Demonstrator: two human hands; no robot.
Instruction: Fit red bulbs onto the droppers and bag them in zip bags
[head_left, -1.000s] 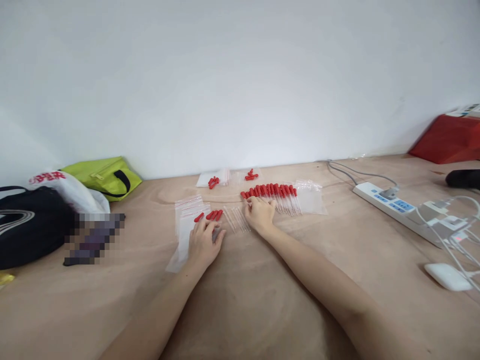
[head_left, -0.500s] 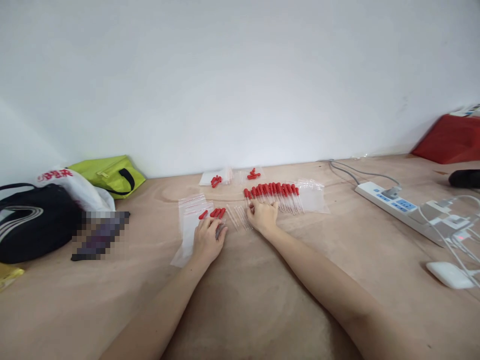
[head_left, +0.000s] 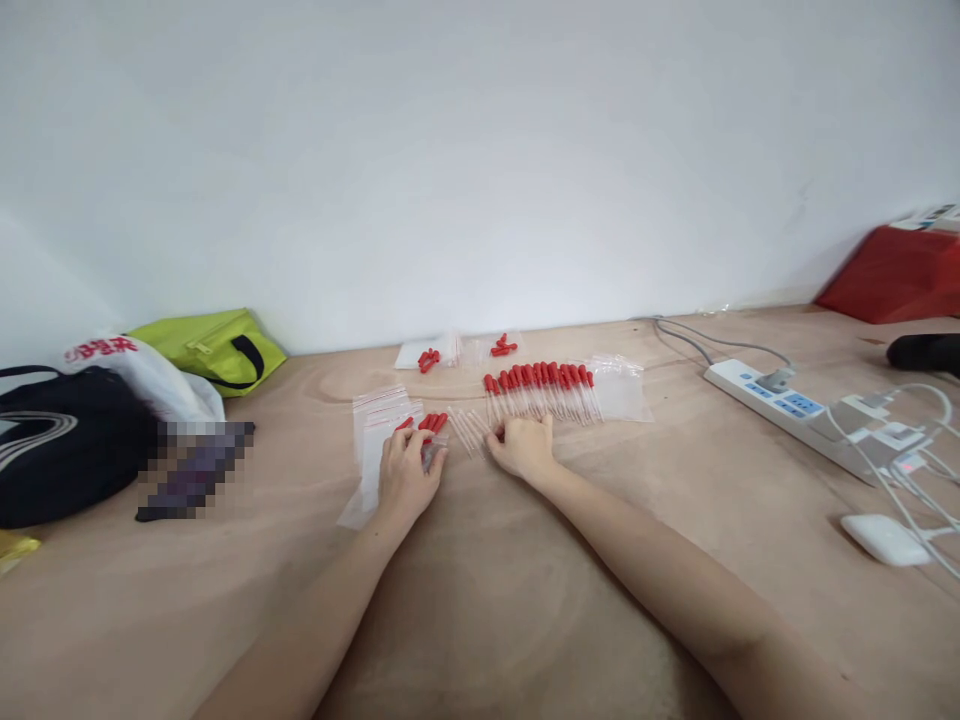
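Lying on the brown wooden tabletop (head_left: 480,560) between the hands, the thin, clear, straight tubes (head_left: 466,432) are judged light, stiff, slippery and probably fragile. Each is best held at mid-length, with light fingertip pressure. The small red bulbs (head_left: 433,423), apparently soft rubber, are located just beyond the left hand (head_left: 407,475), whose fingers are loosely bent, with narrow gaps, over clear plastic bags (head_left: 373,450). The right hand (head_left: 525,447) is curled, thumb and forefinger close together beside the tubes and below the red-topped row (head_left: 551,378); whether anything is gripped by either hand cannot be determined.
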